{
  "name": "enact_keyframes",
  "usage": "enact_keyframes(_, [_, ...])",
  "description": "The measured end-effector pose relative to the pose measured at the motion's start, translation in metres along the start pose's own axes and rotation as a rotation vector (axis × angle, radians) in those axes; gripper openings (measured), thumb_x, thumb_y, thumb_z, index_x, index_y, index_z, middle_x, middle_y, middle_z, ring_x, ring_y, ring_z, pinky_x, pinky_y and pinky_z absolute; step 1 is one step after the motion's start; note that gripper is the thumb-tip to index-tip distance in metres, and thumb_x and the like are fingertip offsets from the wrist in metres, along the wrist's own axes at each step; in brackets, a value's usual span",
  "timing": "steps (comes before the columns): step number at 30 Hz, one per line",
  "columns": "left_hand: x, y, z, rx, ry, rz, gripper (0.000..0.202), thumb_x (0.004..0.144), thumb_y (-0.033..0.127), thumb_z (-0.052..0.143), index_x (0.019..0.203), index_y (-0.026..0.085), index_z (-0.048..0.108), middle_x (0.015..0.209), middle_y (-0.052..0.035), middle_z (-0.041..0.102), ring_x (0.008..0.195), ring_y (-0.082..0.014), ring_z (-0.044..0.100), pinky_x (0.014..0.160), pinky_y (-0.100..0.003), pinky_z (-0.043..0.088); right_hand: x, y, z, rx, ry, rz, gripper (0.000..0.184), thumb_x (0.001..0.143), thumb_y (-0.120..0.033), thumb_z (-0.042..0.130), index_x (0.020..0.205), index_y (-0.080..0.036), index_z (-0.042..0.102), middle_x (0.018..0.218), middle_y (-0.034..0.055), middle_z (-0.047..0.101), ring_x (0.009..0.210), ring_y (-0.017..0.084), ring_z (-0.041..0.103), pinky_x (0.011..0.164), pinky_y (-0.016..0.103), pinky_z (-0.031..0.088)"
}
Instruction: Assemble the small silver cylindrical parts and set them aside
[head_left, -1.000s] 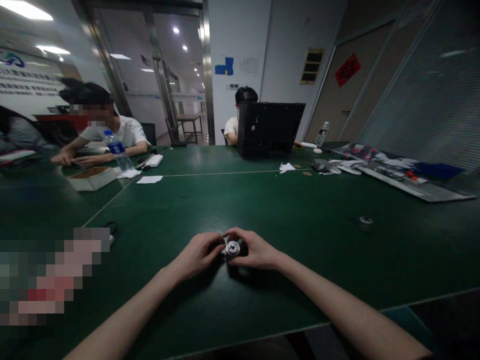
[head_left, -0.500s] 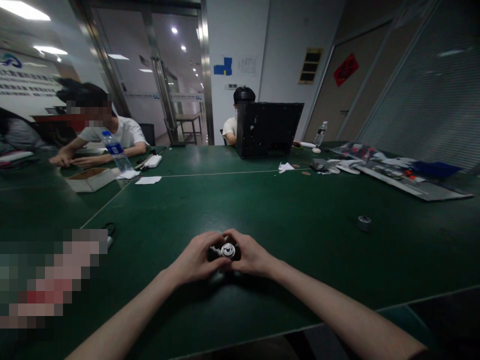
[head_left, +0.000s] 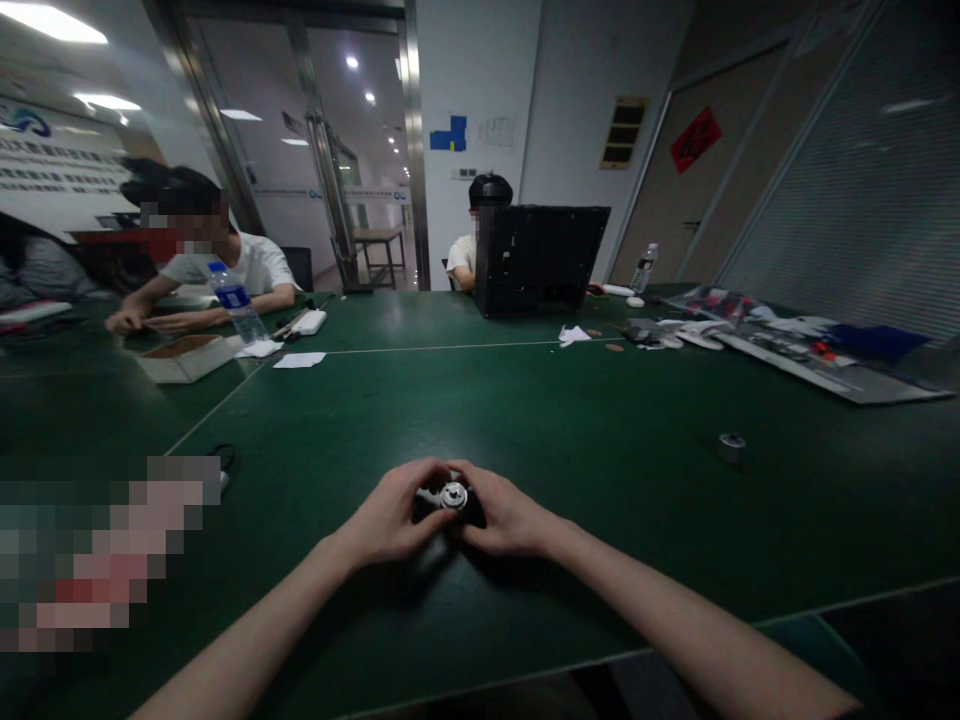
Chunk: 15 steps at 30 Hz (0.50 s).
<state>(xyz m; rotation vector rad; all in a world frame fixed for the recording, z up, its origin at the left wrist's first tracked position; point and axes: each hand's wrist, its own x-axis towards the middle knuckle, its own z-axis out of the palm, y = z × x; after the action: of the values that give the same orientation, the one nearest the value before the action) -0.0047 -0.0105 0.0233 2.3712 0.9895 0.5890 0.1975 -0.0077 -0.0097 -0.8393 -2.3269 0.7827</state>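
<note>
Both of my hands meet over the green table (head_left: 570, 420), just in front of me. Between them sits a small black part with a round silver hub (head_left: 453, 496) on top. My left hand (head_left: 390, 515) curls round its left side with the thumb and fingers closed on it. My right hand (head_left: 504, 512) wraps its right side the same way. Most of the black body is hidden by my fingers.
A small silver ring-shaped part (head_left: 730, 442) lies alone to the right. Papers and a long board (head_left: 810, 352) fill the far right. A black box (head_left: 537, 258) stands at the back, a person behind it. Another person, a water bottle (head_left: 234, 300) and a cardboard box (head_left: 186, 355) are at left.
The part and both hands have shifted slightly to the left and my fingers have closed in tighter around it. The silver hub has turned a little.
</note>
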Motion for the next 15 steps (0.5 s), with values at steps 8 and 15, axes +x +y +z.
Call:
enact_keyframes(8, [-0.0008,0.0021,-0.0023,0.005,0.002,0.021,0.02,0.083,0.023,0.053,0.102,0.017,0.051,0.096,-0.006,0.06,0.086,-0.0194,0.056,0.078,-0.032,0.045,0.0003,0.0031,0.0013,-0.013,0.004,-0.015,0.073,0.07,-0.015,0.061,0.137,-0.019,0.031,0.128,0.0115,0.052,0.113,0.024,0.051,0.099,0.039,0.037])
enact_keyframes(15, [-0.0014,-0.0021,-0.0021,0.022,0.007,0.019,0.027,0.082,0.027,0.056,0.106,0.017,0.051,0.099,-0.0069,0.059,0.087,-0.0208,0.055,0.08,-0.034,0.044,0.0009,0.0031,0.0004,-0.009,-0.009,0.007,0.071,0.073,-0.017,0.062,0.137,-0.019,0.031,0.128,0.0113,0.052,0.114,0.025,0.051,0.098,0.04,0.038])
